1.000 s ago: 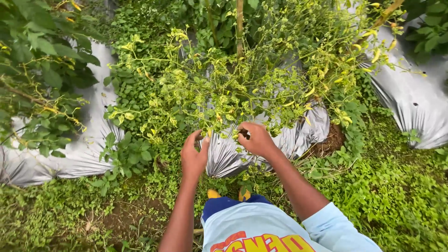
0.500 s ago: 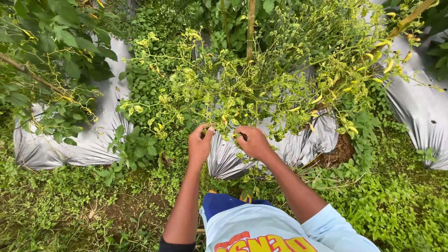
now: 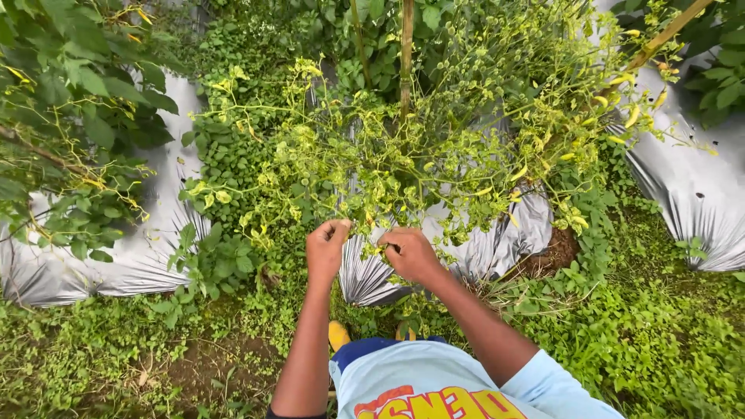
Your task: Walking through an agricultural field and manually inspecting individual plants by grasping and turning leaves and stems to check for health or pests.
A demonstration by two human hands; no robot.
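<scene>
Both hands are in the yellow-green leafy chilli bush (image 3: pixel 403 167) above the silver plastic mulch sheet (image 3: pixel 365 275). Left hand (image 3: pixel 327 247) pinches a low twig; right hand (image 3: pixel 410 252) is curled shut on a stem or small fruit, too hidden to tell which. Best to steady the branch and pluck cleanly at the stalk.

Silver mulch sheet (image 3: pixel 147 264) (creased), bamboo stake (image 3: pixel 407 46), ground weeds (image 3: pixel 660 341).

L hand (image 3: pixel 326 247) + R hand (image 3: pixel 410 253) | pinching yellowish plant (image 3: pixel 403 163) twigs | silver mulch (image 3: pixel 147 248)
</scene>
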